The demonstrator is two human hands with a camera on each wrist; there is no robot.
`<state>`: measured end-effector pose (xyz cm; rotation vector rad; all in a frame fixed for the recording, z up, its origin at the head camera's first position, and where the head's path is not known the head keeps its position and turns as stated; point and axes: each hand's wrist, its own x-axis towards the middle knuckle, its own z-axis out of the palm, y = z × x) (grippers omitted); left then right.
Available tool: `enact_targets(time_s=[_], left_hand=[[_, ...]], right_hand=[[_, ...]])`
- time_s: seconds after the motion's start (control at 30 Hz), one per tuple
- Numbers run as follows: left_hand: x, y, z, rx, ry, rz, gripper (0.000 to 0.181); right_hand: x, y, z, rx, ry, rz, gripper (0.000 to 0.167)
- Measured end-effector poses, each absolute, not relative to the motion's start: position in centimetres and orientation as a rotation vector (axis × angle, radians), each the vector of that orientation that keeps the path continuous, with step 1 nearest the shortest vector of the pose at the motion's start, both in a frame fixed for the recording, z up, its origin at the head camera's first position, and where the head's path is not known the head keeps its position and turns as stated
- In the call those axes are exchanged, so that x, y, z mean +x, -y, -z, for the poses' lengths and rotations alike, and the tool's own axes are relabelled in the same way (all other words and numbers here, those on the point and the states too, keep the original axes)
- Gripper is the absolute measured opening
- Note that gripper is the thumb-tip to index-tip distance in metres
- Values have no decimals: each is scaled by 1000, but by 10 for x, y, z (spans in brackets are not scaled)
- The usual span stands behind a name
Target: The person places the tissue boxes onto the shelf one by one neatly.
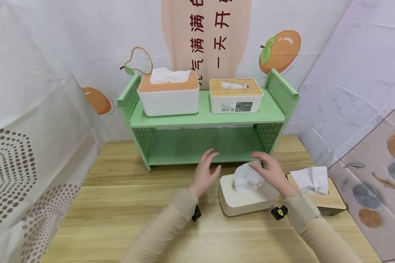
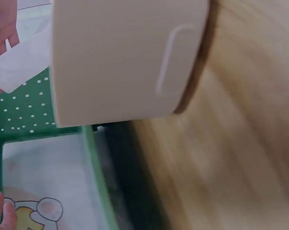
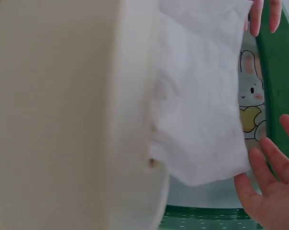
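Hovering loosely spread, the left hand (image 1: 204,175) holds nothing beside a round-cornered cream tissue box (image 1: 247,203) before the near edge of the green shelf (image 1: 184,146); the right hand (image 1: 274,174), fingers relaxed, overhangs crumpled white tissue (image 1: 245,179), contact unclear; wood-grain counter (image 1: 118,197) stretches left.

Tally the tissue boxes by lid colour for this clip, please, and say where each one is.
Wood-coloured lid: 3 (left shelf box, right shelf box, right-hand table box)
Cream lid: 1 (cream box, on the table)
Total: 4 tissue boxes
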<state>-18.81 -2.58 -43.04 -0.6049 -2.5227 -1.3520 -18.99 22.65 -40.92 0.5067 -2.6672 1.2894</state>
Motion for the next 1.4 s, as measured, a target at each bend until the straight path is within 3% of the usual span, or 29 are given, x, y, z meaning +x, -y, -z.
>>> enact_targets(time_s=[0.6, 0.87, 1.4], left_hand=[[-155, 28, 460, -600, 2687, 1482, 44], [-140, 28, 471, -606, 2742, 1519, 54], [-120, 17, 484, -625, 2826, 1597, 61]], right_hand=[[-152, -258, 442, 272, 2655, -1331, 36], [-140, -270, 449, 238, 2701, -1316, 38], [-131, -274, 467, 228, 2821, -1497, 57]])
